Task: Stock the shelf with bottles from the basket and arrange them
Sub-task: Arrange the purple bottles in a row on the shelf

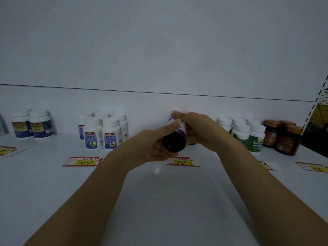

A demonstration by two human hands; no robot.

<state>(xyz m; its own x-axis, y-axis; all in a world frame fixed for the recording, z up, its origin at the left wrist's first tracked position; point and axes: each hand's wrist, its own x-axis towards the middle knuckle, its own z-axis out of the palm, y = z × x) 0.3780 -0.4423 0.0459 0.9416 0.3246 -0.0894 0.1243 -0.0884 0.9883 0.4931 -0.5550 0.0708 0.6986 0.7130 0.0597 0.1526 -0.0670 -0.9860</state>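
Observation:
A dark bottle with a purple and white label (174, 139) is tilted on its side above the white shelf (53, 183), its dark base toward me. My left hand (156, 146) grips it from the left and below. My right hand (197, 132) covers its top and right side, fingers curled over the far end. A second dark object shows just behind my right hand, mostly hidden. The bottle hovers over the price tag reading 78 (182, 162). No basket is in view.
Groups of white bottles stand along the back: blue-labelled ones at far left (32, 126), several at centre left (103, 132), green-labelled ones at right (246, 135). Amber jars (284, 137) stand at far right. Price tags lie near the front, one reading 147 (83, 161).

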